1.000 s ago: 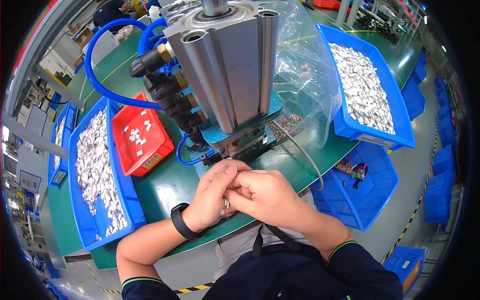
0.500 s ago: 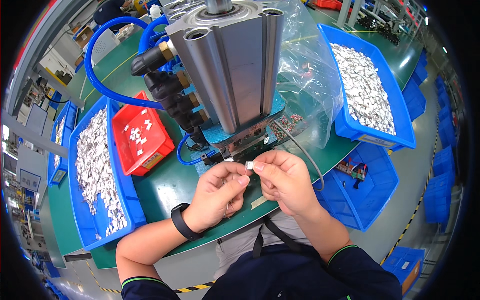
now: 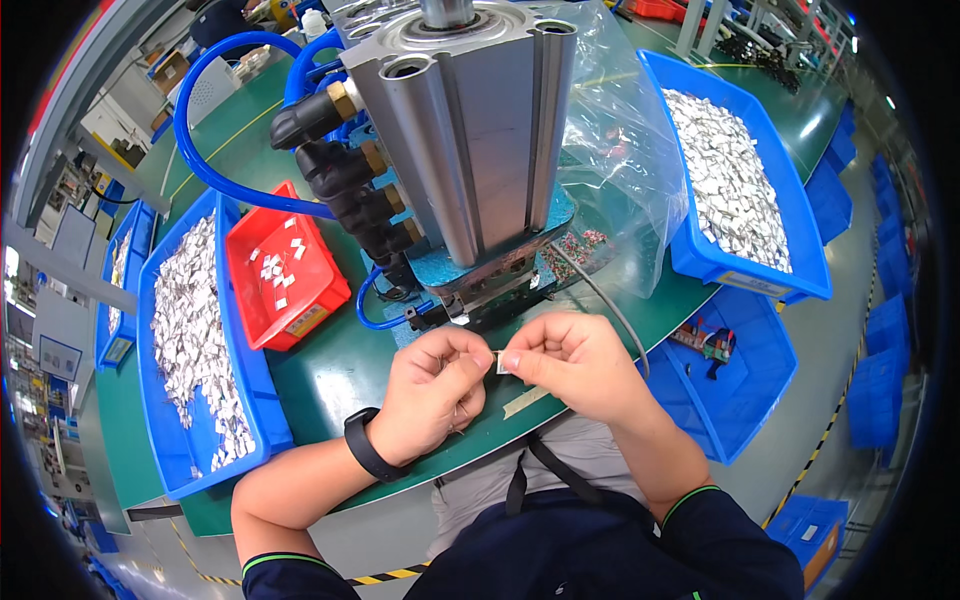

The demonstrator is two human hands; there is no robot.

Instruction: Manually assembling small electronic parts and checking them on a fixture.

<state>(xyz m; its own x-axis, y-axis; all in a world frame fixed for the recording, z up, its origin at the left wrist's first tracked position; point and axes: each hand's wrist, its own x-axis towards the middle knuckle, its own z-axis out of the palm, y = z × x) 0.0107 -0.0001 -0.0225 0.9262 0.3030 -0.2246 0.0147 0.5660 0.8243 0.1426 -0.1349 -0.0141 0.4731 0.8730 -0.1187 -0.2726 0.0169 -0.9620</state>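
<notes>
white and tiny, a flat piece (image 3: 501, 363) sat between the two hands, over the green table (image 3: 330, 395) and in front of the big metal machine (image 3: 490, 150). the right hand (image 3: 575, 365) pinched it between thumb and finger. the left hand (image 3: 435, 385) was curled closed on some thin pale bits (image 3: 459, 410), with its fingertips right by the left side of the piece; whether they touched it, i could not tell. a soft, steady pinch seemed best here, as the piece looked easy to drop. having both hands low and close together probably helped too, with no thin bits getting snagged.

the table top was smooth and shiny, with a tan strip (image 3: 525, 402) near its edge. a red bin (image 3: 322, 280) and a long blue bin (image 3: 257, 390) stood on the left, and a right-side blue bin (image 3: 690, 250), full of white bits, stood past a clear bag (image 3: 625, 170). more blue tubs (image 3: 882, 385) lined the grey floor (image 3: 812, 385).
</notes>
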